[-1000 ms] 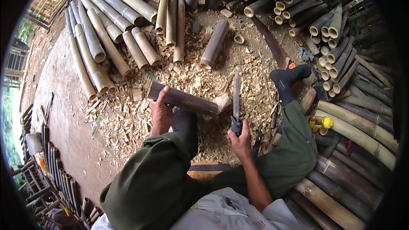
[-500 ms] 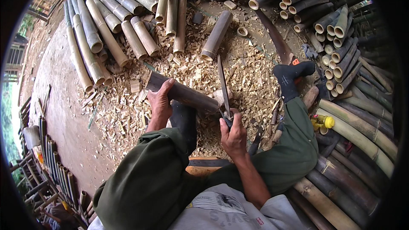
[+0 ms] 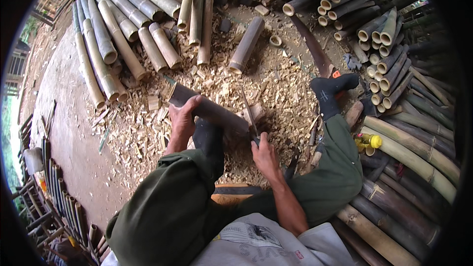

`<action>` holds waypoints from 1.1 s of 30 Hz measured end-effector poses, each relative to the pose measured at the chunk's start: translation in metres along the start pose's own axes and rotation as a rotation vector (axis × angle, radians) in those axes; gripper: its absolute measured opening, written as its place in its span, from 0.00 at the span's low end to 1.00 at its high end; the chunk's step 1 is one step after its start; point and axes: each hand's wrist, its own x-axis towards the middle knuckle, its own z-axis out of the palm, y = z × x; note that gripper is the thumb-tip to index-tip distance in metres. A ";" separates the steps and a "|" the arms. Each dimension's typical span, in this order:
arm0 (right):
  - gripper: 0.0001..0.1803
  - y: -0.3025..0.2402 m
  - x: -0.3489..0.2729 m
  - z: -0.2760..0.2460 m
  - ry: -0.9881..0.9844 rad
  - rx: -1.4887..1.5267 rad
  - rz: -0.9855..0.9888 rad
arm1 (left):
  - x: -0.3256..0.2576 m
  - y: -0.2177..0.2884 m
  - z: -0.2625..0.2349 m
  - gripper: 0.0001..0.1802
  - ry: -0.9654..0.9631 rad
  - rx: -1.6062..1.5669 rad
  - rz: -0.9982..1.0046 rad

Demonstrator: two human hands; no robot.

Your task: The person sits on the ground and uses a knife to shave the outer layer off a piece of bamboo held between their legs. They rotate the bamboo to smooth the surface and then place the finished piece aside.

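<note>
My left hand (image 3: 183,121) is wrapped round the upper left part of a short dark bamboo section (image 3: 212,111), thumb on top. The piece slopes down to the right, over my dark-socked left foot (image 3: 209,140). Gripped by its dark handle in my right hand (image 3: 266,155) is a long-bladed knife (image 3: 249,111). Its blade points up and away, close beside the bamboo's right end. Just behind that end is a wooden block (image 3: 254,114), partly hidden by the bamboo and blade.
Wood chips (image 3: 276,93) cover the ground. Farther off lie another short bamboo section (image 3: 246,45) and a dark curved saw-like tool (image 3: 311,44). Bamboo poles (image 3: 106,37) lie at the far left; cut bamboo (image 3: 389,69) is stacked at right, near a yellow bottle (image 3: 367,141).
The knife blade has tilted leftward, nearer the bamboo's right end, and my right hand has shifted slightly. My left hand keeps its hold. The whole view has shifted a little.
</note>
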 end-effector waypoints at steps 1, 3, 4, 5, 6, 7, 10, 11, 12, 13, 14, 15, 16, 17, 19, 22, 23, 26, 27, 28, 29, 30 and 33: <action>0.18 -0.009 0.010 -0.006 0.038 0.049 -0.064 | 0.005 -0.001 -0.004 0.24 0.000 -0.002 0.023; 0.17 -0.036 -0.009 -0.036 0.076 0.140 -0.137 | 0.002 0.001 -0.009 0.24 -0.047 0.012 0.003; 0.17 -0.048 -0.019 -0.050 0.101 0.179 -0.170 | -0.001 -0.002 -0.009 0.25 -0.069 -0.004 -0.022; 0.18 -0.056 -0.024 -0.058 0.158 0.200 -0.237 | 0.001 -0.001 -0.008 0.25 -0.095 -0.018 -0.035; 0.18 -0.054 -0.025 -0.056 0.233 0.218 -0.301 | 0.003 -0.002 -0.008 0.26 -0.120 -0.032 -0.048; 0.18 -0.051 -0.024 -0.049 0.309 0.240 -0.373 | 0.006 -0.007 -0.014 0.27 -0.105 -0.033 -0.043; 0.16 -0.018 -0.009 -0.008 -0.019 -0.090 -0.015 | 0.000 0.007 -0.010 0.24 -0.180 0.034 -0.072; 0.18 -0.001 -0.001 0.006 -0.082 0.021 0.018 | -0.001 -0.003 -0.029 0.25 -0.129 0.036 -0.062; 0.19 -0.008 -0.001 0.005 -0.082 0.034 0.047 | 0.012 -0.009 -0.036 0.25 -0.092 0.029 -0.029; 0.20 -0.018 -0.007 -0.015 -0.086 0.000 0.037 | 0.015 -0.004 -0.017 0.25 -0.118 -0.021 0.000; 0.19 -0.036 -0.012 -0.025 -0.035 0.003 -0.003 | 0.006 0.000 -0.012 0.24 -0.116 -0.056 0.005; 0.18 -0.055 -0.018 -0.038 0.013 0.037 -0.079 | 0.006 0.005 -0.016 0.24 -0.122 -0.059 0.004; 0.18 -0.067 -0.024 -0.051 0.077 0.064 -0.139 | 0.008 0.004 -0.014 0.24 -0.147 -0.073 -0.009; 0.16 -0.074 -0.026 -0.053 0.171 0.132 -0.219 | 0.007 0.007 -0.017 0.23 -0.159 -0.077 -0.017; 0.13 -0.075 -0.030 -0.049 0.278 0.217 -0.270 | 0.007 -0.001 -0.019 0.27 -0.141 -0.081 -0.038; 0.15 -0.023 -0.009 0.001 0.181 -0.080 -0.157 | -0.001 0.005 0.006 0.24 -0.149 -0.087 0.007; 0.16 -0.022 -0.004 0.002 0.138 -0.010 -0.125 | 0.000 0.006 0.002 0.24 -0.149 -0.051 0.029; 0.15 -0.041 -0.014 -0.021 0.083 0.014 -0.157 | 0.005 0.000 -0.005 0.25 -0.167 0.043 0.018; 0.16 -0.053 -0.020 -0.034 0.094 0.039 -0.180 | 0.006 0.003 -0.001 0.25 -0.178 0.043 0.022; 0.16 -0.066 -0.027 -0.042 0.122 0.102 -0.227 | 0.001 0.011 -0.006 0.25 -0.168 0.058 0.031; 0.16 -0.074 -0.032 -0.051 0.167 0.152 -0.262 | 0.001 0.011 -0.001 0.26 -0.166 0.005 0.012; 0.16 -0.078 -0.035 -0.054 0.211 0.203 -0.299 | 0.002 0.006 -0.005 0.26 -0.162 0.017 0.017; 0.16 -0.028 -0.016 0.000 0.194 0.028 -0.176 | 0.002 0.003 -0.005 0.27 -0.186 0.075 0.029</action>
